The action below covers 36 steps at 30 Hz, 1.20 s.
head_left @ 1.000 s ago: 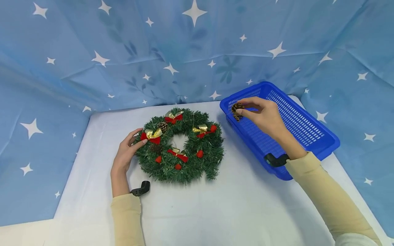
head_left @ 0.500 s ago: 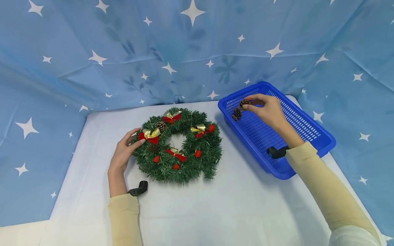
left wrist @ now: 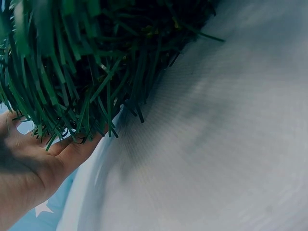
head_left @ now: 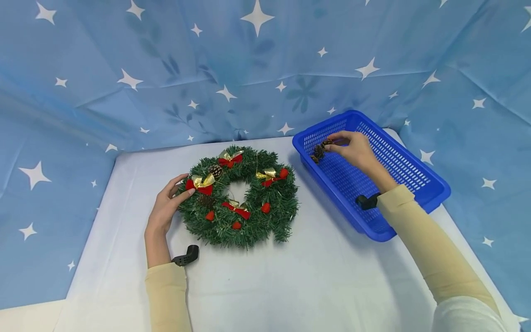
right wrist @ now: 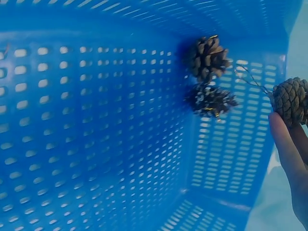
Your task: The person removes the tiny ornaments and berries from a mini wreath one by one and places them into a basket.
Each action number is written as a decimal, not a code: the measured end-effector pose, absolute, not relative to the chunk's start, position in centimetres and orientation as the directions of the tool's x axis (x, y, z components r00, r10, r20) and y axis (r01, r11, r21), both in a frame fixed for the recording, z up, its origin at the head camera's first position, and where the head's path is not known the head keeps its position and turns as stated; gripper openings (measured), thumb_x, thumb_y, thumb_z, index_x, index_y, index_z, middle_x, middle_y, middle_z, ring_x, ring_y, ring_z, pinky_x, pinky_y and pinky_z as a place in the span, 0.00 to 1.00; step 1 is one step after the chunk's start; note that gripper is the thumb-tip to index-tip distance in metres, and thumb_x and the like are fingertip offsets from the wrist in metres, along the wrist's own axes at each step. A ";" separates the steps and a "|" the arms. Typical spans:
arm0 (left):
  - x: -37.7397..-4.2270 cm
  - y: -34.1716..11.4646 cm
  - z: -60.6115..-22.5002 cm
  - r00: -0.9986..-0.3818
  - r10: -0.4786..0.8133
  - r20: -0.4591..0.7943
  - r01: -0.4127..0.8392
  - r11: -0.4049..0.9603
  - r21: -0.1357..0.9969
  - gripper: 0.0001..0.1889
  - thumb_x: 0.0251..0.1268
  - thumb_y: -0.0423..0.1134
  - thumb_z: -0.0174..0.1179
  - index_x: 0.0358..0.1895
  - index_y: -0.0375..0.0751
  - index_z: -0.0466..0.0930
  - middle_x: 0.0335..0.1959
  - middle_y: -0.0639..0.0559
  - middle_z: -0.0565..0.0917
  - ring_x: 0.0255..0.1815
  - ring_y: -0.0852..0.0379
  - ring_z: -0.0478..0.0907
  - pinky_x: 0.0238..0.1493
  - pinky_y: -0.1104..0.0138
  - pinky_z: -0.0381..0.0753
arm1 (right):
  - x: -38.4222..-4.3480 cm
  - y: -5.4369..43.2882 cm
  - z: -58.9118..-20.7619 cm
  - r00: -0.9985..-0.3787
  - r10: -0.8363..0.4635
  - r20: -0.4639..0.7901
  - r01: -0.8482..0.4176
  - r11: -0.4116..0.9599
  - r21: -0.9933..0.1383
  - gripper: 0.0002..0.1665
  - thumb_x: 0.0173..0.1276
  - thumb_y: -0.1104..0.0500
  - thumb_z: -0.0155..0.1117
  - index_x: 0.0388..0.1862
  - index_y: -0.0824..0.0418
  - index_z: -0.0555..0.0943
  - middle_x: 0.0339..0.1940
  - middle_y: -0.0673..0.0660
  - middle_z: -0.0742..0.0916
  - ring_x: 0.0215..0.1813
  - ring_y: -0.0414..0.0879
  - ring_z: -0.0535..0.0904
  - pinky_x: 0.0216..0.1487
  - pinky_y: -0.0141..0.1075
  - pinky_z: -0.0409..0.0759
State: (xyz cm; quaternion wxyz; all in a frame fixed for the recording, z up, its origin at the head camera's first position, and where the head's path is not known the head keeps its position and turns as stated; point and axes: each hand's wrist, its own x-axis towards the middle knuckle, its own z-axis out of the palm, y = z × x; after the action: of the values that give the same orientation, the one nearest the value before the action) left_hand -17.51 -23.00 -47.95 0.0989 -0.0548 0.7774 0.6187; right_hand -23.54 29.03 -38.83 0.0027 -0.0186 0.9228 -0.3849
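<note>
A green wreath [head_left: 244, 235] lies on the white cloth in the head view, trimmed with red-and-gold bows [head_left: 236, 210], red berries and pine cones. My left hand [head_left: 163, 210] grips its left side, thumb on top by a bow and fingers round the outer edge. In the left wrist view, green strands hide the fingertips of that hand [left wrist: 38, 163]. Over the far left end of the blue basket [head_left: 344, 203], my right hand [head_left: 356, 150] pinches a brown pine cone [right wrist: 291, 101] with a thin wire loop. Two more pine cones [right wrist: 209, 57] lie inside the basket.
The basket stands slanted at the right, its rim [head_left: 439, 196] raised above the cloth. A blue star-patterned curtain [head_left: 257, 69] encloses the back and sides. White cloth [head_left: 265, 286] spreads between wreath, basket and the near edge.
My right hand has shifted slightly right with its pine cone, then a little lower, uncovering the pine cones in the basket. The left hand keeps its place on the wreath.
</note>
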 end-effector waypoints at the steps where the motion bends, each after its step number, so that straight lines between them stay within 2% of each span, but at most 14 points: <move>1: -17.5 -23.0 -48.0 -0.974 0.038 -0.222 -0.208 0.227 0.952 0.38 0.72 0.49 0.66 0.82 0.55 0.60 0.86 0.47 0.45 0.86 0.43 0.39 0.79 0.34 0.47 | -23.6 29.1 -39.0 -1.000 -0.031 -0.002 -0.020 0.702 -0.711 0.22 0.74 0.53 0.69 0.61 0.63 0.84 0.60 0.67 0.86 0.62 0.61 0.81 0.58 0.57 0.80; 14: -17.5 -23.0 -47.9 -0.976 0.033 -0.215 -0.202 0.226 0.953 0.38 0.72 0.49 0.66 0.81 0.56 0.61 0.86 0.47 0.46 0.86 0.42 0.40 0.79 0.35 0.47 | -23.9 29.8 -40.3 -0.996 -0.024 -0.085 0.042 0.722 -0.690 0.21 0.75 0.55 0.67 0.62 0.63 0.83 0.62 0.69 0.84 0.63 0.63 0.81 0.59 0.58 0.80; 36: -17.5 -23.2 -48.1 -0.977 0.041 -0.209 -0.195 0.221 0.956 0.38 0.72 0.49 0.66 0.81 0.56 0.61 0.86 0.46 0.47 0.86 0.43 0.40 0.79 0.35 0.48 | -24.4 29.7 -42.5 -0.993 -0.073 -0.096 0.005 0.772 -0.636 0.20 0.75 0.59 0.66 0.61 0.67 0.83 0.59 0.72 0.85 0.58 0.66 0.84 0.56 0.58 0.82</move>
State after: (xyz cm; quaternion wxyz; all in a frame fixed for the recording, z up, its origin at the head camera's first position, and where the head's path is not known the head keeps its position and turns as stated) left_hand -17.51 -23.19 -48.12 0.0949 -0.0495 0.7755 0.6222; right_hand -24.38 29.65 -42.46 0.0575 -0.0182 0.9395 -0.3373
